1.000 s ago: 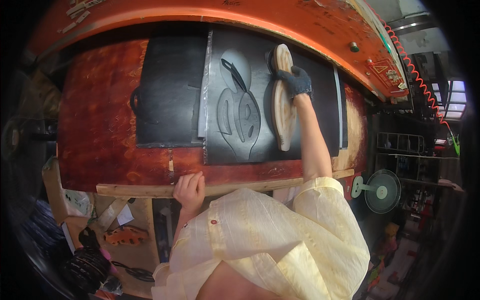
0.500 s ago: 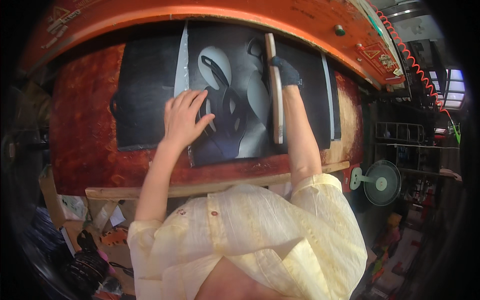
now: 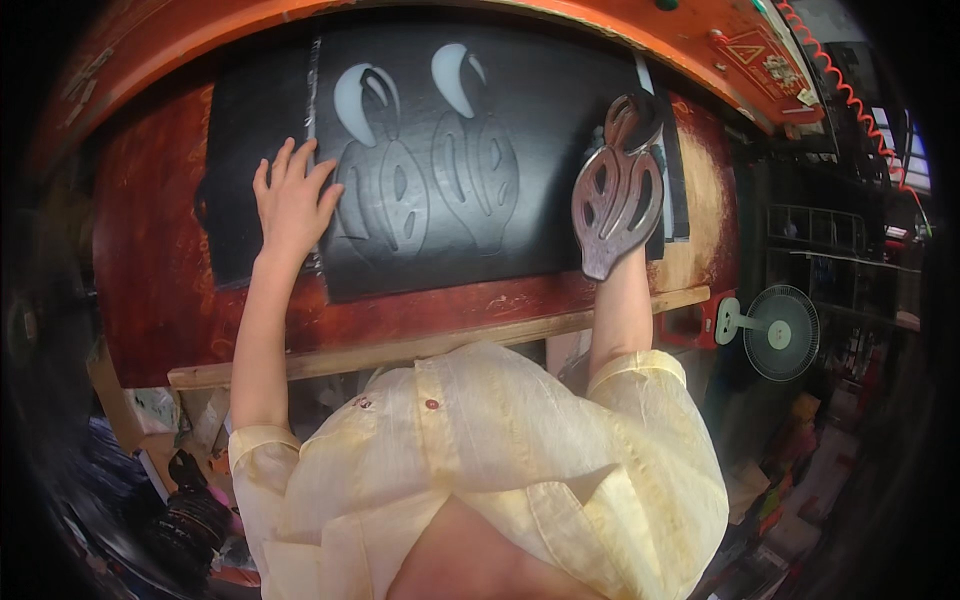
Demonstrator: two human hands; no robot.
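A black sheet [image 3: 540, 170] lies on the reddish board, with two leaf-like cut outlines side by side. At the top of each outline is a pale crescent opening [image 3: 352, 105]. My left hand [image 3: 290, 205] is open, fingers spread over the sheet's left edge beside the nearer outline; nothing is in it. My right hand [image 3: 598, 138], in a dark glove, is mostly hidden behind a brown cutting die [image 3: 602, 245] with matching leaf-like slots. That hand holds the die tilted up above the sheet's right part, its broad slotted side facing me.
An orange machine beam [image 3: 750, 70] with a warning label spans the far side. The reddish board [image 3: 150, 260] extends past the sheets, and a wooden strip [image 3: 420, 350] runs along its near edge. A small fan [image 3: 780, 333] stands at right, below a coiled red hose [image 3: 850, 95].
My right hand has moved right with the die and turned it from edge-on to broad side. My left hand has moved left. The bulging cut area now lies flatter, showing two outlines.
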